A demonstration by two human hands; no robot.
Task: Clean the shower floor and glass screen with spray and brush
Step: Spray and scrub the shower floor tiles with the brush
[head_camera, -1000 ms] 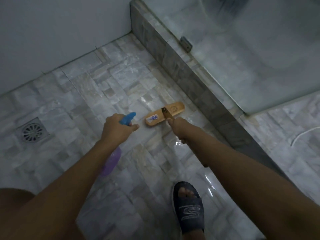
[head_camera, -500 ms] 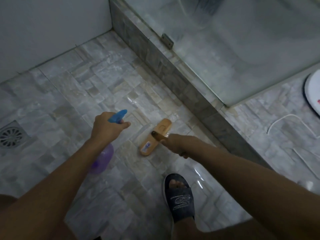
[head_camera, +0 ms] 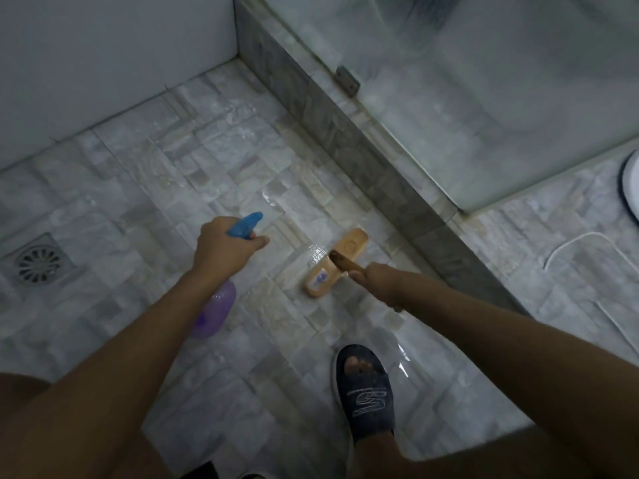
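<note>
label [head_camera: 321, 278], blue and unreadable, on brush [head_camera: 351, 247]; "s" logo [head_camera: 368, 404] on slipper [head_camera: 366, 426]

Wet, glossy grey stone-tile floor [head_camera: 214, 160]; smooth tan wooden brush head [head_camera: 337, 262]; translucent purple plastic spray bottle [head_camera: 216, 311]; cloudy, streaked glass screen [head_camera: 484, 98]; matt metal drain grate [head_camera: 38, 263].

The left forearm [head_camera: 145, 340] and right forearm [head_camera: 484, 337] are bare. One foot [head_camera: 356, 366] wears a dark open-toe slipper [head_camera: 370, 423]. Its strap has a white outline logo [head_camera: 368, 404].

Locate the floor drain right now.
Head view: the floor drain is set in the tiles at the far left edge, left of the left hand gripping the spray bottle.
</note>
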